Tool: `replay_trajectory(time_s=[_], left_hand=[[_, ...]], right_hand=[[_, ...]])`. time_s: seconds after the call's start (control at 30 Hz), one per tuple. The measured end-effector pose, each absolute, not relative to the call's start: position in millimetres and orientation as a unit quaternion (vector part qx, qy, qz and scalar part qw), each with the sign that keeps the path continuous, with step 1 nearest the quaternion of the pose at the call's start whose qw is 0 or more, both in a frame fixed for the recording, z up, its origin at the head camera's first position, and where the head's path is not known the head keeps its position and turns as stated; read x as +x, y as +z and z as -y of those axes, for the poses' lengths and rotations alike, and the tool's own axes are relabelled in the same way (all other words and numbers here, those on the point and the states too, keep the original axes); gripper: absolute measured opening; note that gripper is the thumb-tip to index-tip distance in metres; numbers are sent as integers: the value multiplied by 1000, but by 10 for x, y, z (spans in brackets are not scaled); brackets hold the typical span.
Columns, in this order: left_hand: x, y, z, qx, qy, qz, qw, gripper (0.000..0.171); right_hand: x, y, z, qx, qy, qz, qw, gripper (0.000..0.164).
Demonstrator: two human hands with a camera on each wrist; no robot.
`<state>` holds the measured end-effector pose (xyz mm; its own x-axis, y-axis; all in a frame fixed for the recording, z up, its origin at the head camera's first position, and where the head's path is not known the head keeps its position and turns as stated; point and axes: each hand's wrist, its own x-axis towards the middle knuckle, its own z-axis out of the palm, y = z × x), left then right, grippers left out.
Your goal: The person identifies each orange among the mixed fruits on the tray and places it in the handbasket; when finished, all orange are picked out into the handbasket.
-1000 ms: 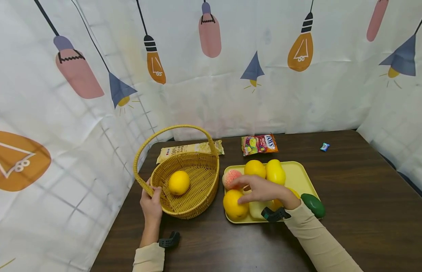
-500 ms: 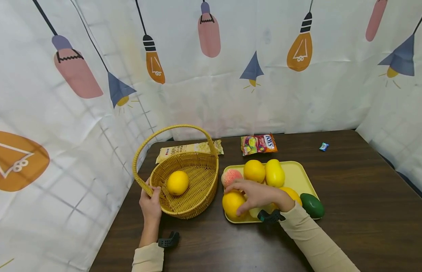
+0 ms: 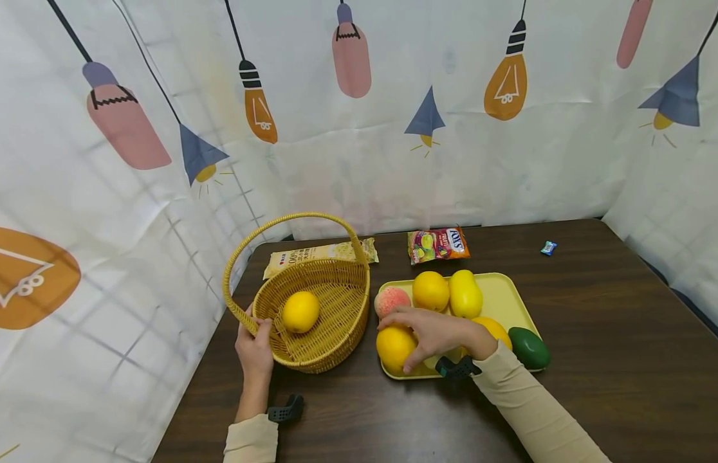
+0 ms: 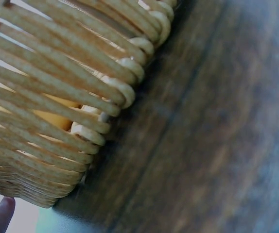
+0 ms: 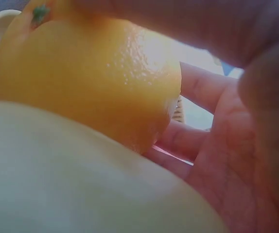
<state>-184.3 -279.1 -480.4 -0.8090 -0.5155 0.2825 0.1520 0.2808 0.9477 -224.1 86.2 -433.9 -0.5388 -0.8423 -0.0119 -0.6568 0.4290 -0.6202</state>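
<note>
In the head view my left hand [image 3: 256, 350] grips the left rim of a wicker basket [image 3: 350, 334], thumb over the edge near the handle's foot. One orange [image 3: 301, 312] lies inside the basket. My right hand [image 3: 437, 331] holds another orange [image 3: 392, 348] at the front left corner of a yellow tray [image 3: 515, 302], thumb on the near side and fingers on the far side. The right wrist view shows this orange [image 5: 81, 77] with its green stem mark, beside a pale green smooth fruit [image 5: 61, 170]. That fruit is mostly hidden under my hand in the head view.
Also in the tray are a peach [image 3: 391, 300], an orange [image 3: 431, 291], a yellow oblong fruit [image 3: 466, 294], a partly covered orange-yellow fruit [image 3: 494, 330] and a dark green avocado [image 3: 529, 348]. Snack packets [image 3: 437, 245] [image 3: 295, 257] and a small blue wrapper [image 3: 548, 248] lie behind.
My right hand has moved slightly left and closed its fingers and thumb around the front left orange. The left hand keeps its grip on the basket.
</note>
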Motion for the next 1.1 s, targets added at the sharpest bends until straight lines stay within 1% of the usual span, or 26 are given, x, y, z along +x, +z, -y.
replay_trajectory(time_s=[0.23,0.43,0.57,0.73,0.87,1.1], left_hand=[[-1860,-4787,2788,119,-597,740,284,22],[-1849,-4750,2796,127,-603,741,267,33],[-1873,-4793,2822,130,-600,743,265,35],[-1854,-4759,2812,133,-603,742,260,41],[-1823,-4719,2802,136,-602,745,254,41],[-1827,-4748,2820,136,-597,750,251,27]], right_hand=[[-2248,-4355,-868,-449,-289,-830,161,75],[-2240,-4331,-876,-443,-302,-828,167,74],[-2238,-4286,-895,-431,-340,-818,171,75],[-2228,-4216,-910,-432,-421,-782,157,75],[-2216,-4185,-882,-417,-477,-762,131,73],[-2185,-4142,-773,-358,-551,-753,44,74]])
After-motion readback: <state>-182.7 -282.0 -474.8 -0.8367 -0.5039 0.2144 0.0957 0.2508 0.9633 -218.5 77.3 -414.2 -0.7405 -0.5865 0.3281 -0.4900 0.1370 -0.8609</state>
